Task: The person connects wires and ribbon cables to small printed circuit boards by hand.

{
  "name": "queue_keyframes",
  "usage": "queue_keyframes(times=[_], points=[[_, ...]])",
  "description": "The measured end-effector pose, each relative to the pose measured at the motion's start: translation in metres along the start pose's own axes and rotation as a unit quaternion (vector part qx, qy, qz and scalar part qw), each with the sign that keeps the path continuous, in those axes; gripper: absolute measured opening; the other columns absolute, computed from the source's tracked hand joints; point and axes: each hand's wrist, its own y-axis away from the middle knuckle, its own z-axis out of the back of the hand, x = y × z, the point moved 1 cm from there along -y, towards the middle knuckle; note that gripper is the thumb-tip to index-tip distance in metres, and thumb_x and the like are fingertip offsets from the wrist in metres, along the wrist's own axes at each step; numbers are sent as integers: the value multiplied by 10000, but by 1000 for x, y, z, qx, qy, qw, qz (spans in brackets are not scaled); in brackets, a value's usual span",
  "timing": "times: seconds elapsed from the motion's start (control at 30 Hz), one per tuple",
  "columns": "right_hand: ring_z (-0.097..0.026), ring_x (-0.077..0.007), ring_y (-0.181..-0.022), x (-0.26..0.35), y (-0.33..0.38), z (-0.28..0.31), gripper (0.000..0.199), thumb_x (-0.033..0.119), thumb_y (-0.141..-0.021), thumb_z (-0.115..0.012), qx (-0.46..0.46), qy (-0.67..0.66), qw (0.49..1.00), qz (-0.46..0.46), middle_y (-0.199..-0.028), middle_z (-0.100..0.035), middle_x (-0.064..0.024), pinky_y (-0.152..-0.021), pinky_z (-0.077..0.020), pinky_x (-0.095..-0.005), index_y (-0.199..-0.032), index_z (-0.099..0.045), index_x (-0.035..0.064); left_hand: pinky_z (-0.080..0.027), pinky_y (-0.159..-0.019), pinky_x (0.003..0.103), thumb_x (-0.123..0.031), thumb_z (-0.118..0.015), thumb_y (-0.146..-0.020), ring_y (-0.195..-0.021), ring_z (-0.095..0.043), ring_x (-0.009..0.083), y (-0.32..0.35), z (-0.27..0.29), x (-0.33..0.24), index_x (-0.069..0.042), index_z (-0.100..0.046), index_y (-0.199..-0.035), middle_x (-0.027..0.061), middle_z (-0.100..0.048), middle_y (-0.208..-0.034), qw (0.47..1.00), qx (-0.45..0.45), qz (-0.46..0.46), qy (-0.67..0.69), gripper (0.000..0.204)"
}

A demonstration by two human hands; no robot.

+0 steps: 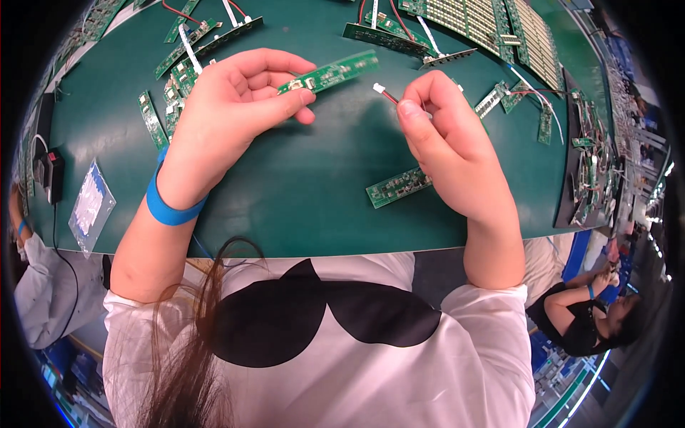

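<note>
My left hand [235, 100] pinches one end of a long narrow green circuit board [335, 71], holding it above the dark green table mat [307, 192]. A blue band [168, 207] circles that wrist. My right hand [442, 135] grips a thin red wire between thumb and forefinger; its small white plug [379, 88] points at the board, a short gap away. Another green circuit board [398, 187] lies flat on the mat just below my right hand.
Several loose green boards with white connectors [182, 60] lie at the far left. Stacked board panels [492, 25] fill the far right, and a dark tray of boards [589, 164] stands at the right edge. A clear plastic bag [89, 207] lies at the left. Other people sit on both sides.
</note>
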Motion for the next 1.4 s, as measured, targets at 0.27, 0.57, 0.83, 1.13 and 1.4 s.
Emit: queue_keyframes(times=[0.27,0.57,0.83,1.13,1.4], points=[[-430,-19,-626,4,4,2,101,103,-931,-470,12,7,999,49,-772,-472,15,-524,-331,-155,-965,-476,7,-462,-747,234,-58,-593,-829,-772,-601,130,3,-3,3,51,-547,-1122,96,-633,-874,998,0,-5,66,316],[-459,-85,-731,1,-7,18,400,243,-986,-340,35,84,984,154,-837,-483,-8,-727,-396,-234,-1192,-529,-42,-471,-791,235,-83,-600,-844,-832,-626,138,-3,8,6,39,-559,-1124,111,-649,-915,992,-25,-22,119,308],[-459,-54,-650,-1,-12,32,345,306,-950,-461,43,50,997,44,-657,-485,32,-623,-405,-216,-1058,-632,27,-474,-797,247,-100,-600,-850,-808,-621,132,-1,8,7,27,-562,-1131,107,-648,-929,990,-13,-13,141,311],[-565,-111,-763,0,-8,19,337,255,-961,-425,197,-13,980,37,-873,-607,-51,-651,-409,-213,-1055,-600,-16,-485,-792,258,-89,-588,-839,-783,-599,126,5,-3,7,36,-549,-1150,101,-629,-922,992,38,48,114,338],[-477,-71,-612,6,-3,19,190,170,-927,-512,77,-19,997,2,-704,-558,-1,-537,-391,-226,-848,-591,15,-483,-795,245,-33,-586,-833,-803,-608,129,10,-10,5,31,-550,-1145,103,-636,-939,982,93,88,141,320]])
